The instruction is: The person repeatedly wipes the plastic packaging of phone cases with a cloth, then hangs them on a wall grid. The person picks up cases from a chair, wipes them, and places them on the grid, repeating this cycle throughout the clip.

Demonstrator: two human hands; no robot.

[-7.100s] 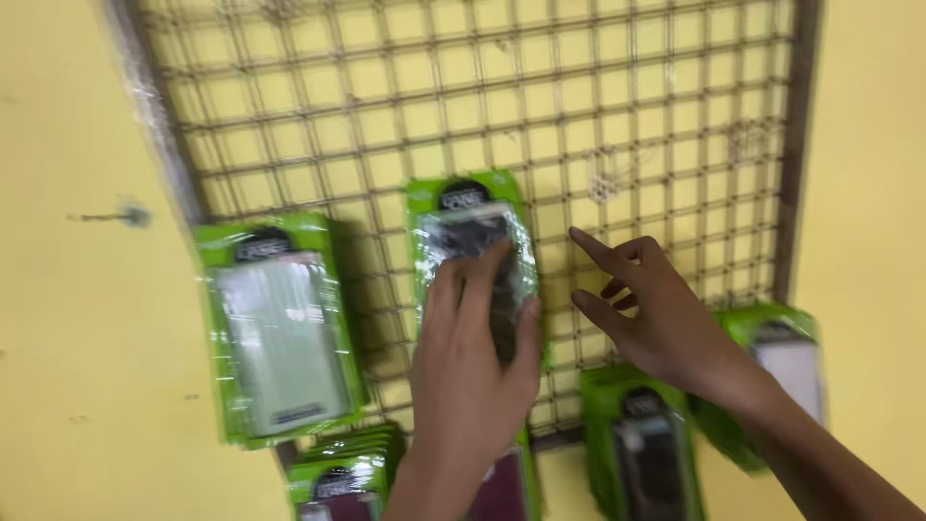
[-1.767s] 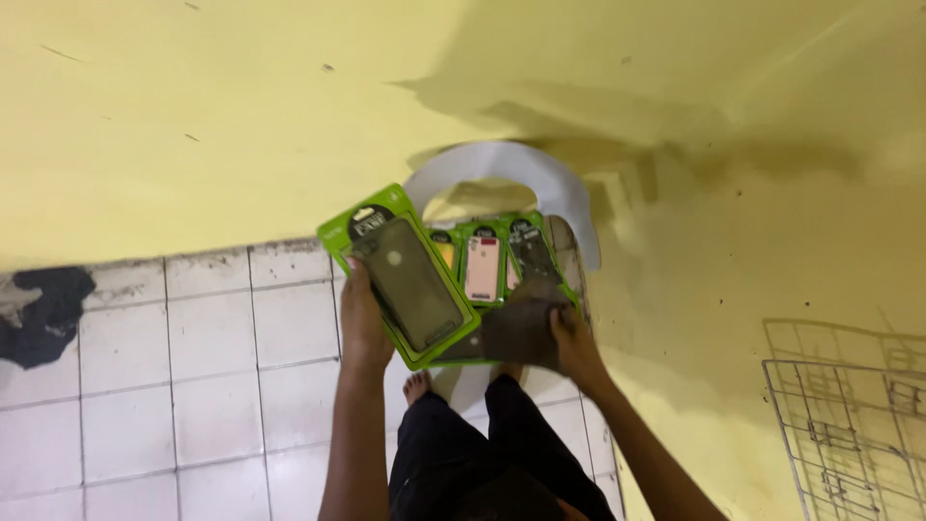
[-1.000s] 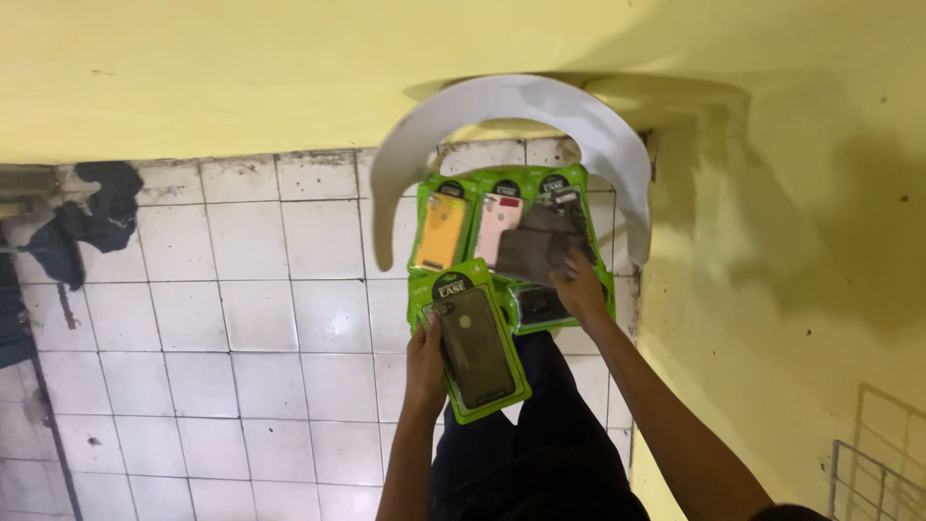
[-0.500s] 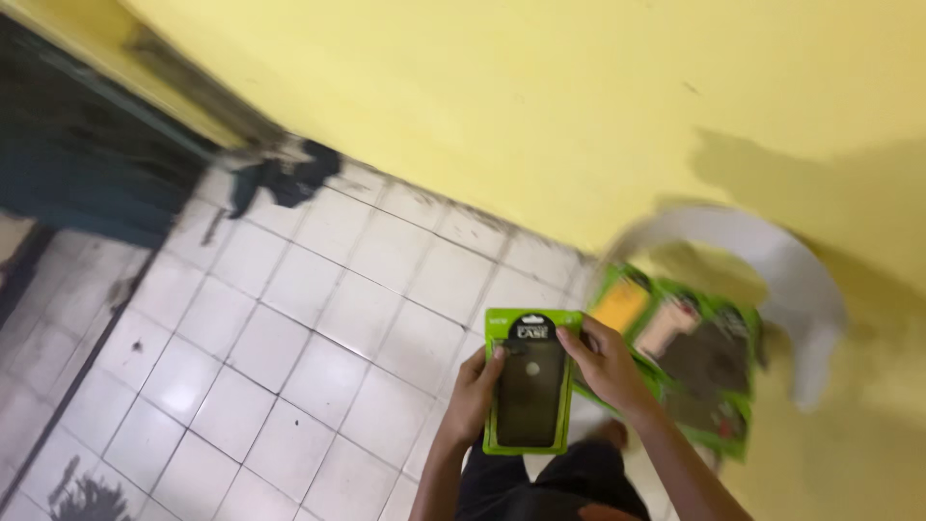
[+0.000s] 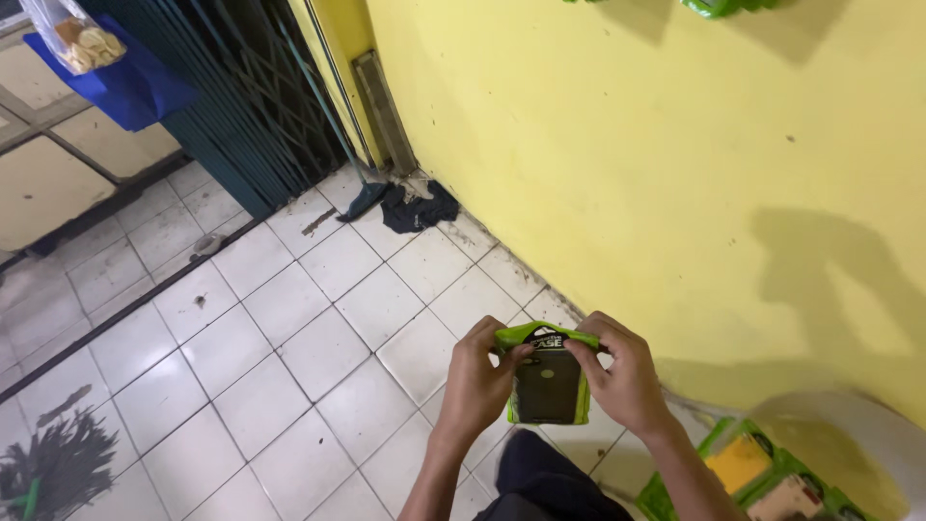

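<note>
A green packet holding a dark phone case [image 5: 548, 384] is held in the lower middle of the frame, just above the tiled floor [image 5: 289, 328] and near the foot of the yellow wall [image 5: 617, 154]. It is gripped from both sides. The left hand [image 5: 479, 379] is closed around the packet's left edge, with the thumb laid over the front near the top. The right hand [image 5: 625, 374] is closed on the right edge, its fingertips curled over the upper corner. The top flap of the packet is seen bent forward between the two hands.

At the lower right of the frame, more green packets [image 5: 762, 473] are seen lying on a pale, blurred curved surface [image 5: 849, 434], well apart from the held packet. One of them shows an orange case, another a pale one.

Dark trousers [image 5: 540, 482] are visible at the bottom edge, below the hands.

A dark rag [image 5: 417, 206] is lying on the floor by the wall in the upper middle of the frame. A dark green folding gate [image 5: 241, 87] is seen at the upper left, with a blue sheet [image 5: 121, 82] and a clear bag of snacks [image 5: 72, 37] beside it. A broom head [image 5: 53, 465] lies at the lower left corner. Shadows are cast on the wall at the right.
</note>
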